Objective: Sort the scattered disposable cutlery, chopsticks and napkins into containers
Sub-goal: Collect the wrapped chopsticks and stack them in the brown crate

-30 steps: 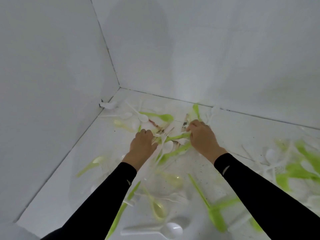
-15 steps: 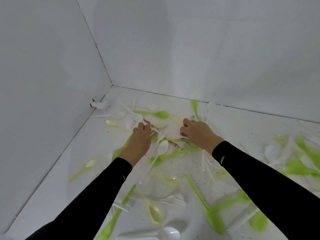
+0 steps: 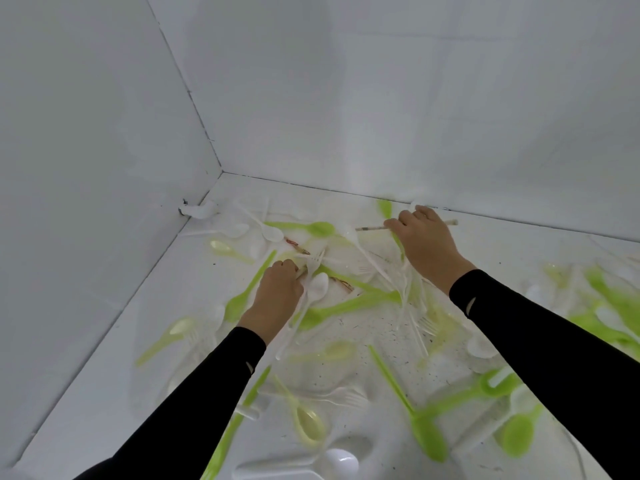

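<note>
Green, white and pale yellow plastic spoons and forks lie scattered over the white table point(image 3: 145, 341). My right hand point(image 3: 426, 244) grips a pair of chopsticks point(image 3: 370, 228) near the back wall, held roughly level just above the pile. My left hand point(image 3: 278, 294) is curled over the middle of the pile, its fingertips pinching something thin beside a white fork point(image 3: 315, 261) and a white spoon point(image 3: 317, 287); what it pinches is mostly hidden. A long green spoon point(image 3: 349, 306) lies between my hands.
White walls close the table on the left and at the back, meeting at a corner point(image 3: 221, 171). A white scrap point(image 3: 201, 211) sits at the left wall's foot. More green cutlery point(image 3: 609, 306) is heaped at the right edge. A white spoon point(image 3: 341, 462) lies near me.
My right hand has moved back and to the right, lifting the chopsticks out of the pile. My left hand has stayed on the middle of the pile.
</note>
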A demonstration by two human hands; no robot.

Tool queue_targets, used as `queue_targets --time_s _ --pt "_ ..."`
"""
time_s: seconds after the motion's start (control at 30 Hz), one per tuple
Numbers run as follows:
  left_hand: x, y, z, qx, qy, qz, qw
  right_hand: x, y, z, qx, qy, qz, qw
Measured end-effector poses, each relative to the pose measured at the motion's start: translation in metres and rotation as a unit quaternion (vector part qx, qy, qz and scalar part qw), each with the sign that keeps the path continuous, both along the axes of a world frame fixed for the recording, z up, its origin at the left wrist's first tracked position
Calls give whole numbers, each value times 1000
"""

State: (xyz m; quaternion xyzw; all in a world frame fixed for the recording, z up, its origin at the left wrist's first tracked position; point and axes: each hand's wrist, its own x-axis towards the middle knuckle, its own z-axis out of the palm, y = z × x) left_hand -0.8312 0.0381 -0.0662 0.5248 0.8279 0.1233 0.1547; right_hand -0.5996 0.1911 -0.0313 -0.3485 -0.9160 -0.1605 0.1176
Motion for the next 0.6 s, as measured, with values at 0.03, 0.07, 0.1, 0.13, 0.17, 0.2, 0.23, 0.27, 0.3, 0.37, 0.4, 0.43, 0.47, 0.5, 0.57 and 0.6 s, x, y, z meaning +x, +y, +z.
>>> queue_targets --time_s 0.03,0.07,0.1,0.13,0.17,0.2,0.23,0.27,0.3,0.37,0.4,0.43,0.47,0.5,0.57,0.6 --pt "2 -1 3 -4 1 0 1000 2 1 -1 -19 8 -26 999" --pt "3 -2 4 -5 -5 4 1000 3 2 -1 -44 20 -56 997" --pt "3 -4 7 -1 2 5 1000 5 1 0 -71 37 -85 993" --pt "3 -7 11 0 -2 16 1000 5 0 1 -105 56 -108 987" --pt "1 -8 15 15 -6 28 999 4 -3 4 -143 84 -115 979" --pt "-1 -8 18 28 -19 27 999 1 -8 8 -184 127 -109 969" --pt "-3 -9 23 36 8 14 999 -4 -14 13 -226 175 -95 954" --pt "-7 -9 24 48 17 11 999 -11 -22 18 -268 213 -77 936" --pt "-9 -7 34 52 8 10 999 -20 -29 21 -308 232 -55 921" --pt "-14 -2 43 71 25 -8 997 -37 -44 18 -376 233 -21 896" --pt "-18 2 45 82 21 -1 996 -45 -51 12 -404 222 -17 887" --pt "-21 4 49 81 5 11 997 -50 -56 5 -429 204 -26 880" --pt "-26 5 54 67 -5 24 997 -54 -60 -3 -449 181 -40 874" --pt "-30 6 57 51 -16 33 998 -56 -61 -10 -459 156 -57 873" --pt "-40 4 56 29 -42 44 998 -60 -65 -18 -449 113 -95 881" --pt "-44 2 56 46 -59 53 996 -63 -66 -19 -440 101 -111 885"
